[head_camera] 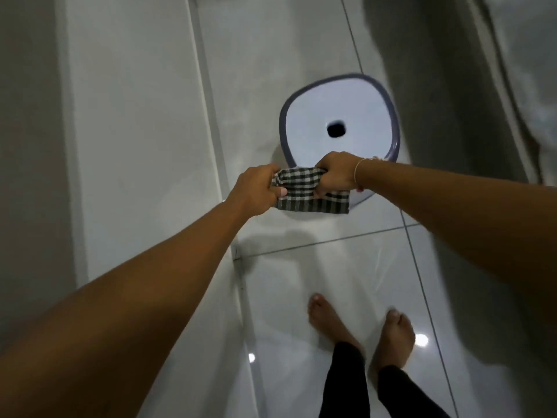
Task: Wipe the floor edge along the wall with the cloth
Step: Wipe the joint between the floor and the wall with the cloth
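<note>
Checked cloth [304, 191] is bunched taut between left hand [259, 188] and right hand [334, 175], both fisted on it, likely folding it before reaching the left wall [135, 131] edge.

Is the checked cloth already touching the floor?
No: the checked cloth is held up between the left hand and right hand, above the floor.

This looks like a room in a home; the floor [331, 297] is glossy pale tile with thin dark grout lines, shining back ceiling lights; a white wall [135, 116] runs down its left edge; a grey curtain [497, 86] hangs at the upper right; a small plastic stool [340, 116] with a hole in its seat stands on the tiles; bare feet [328, 321] stand on the floor's near edge.
</note>
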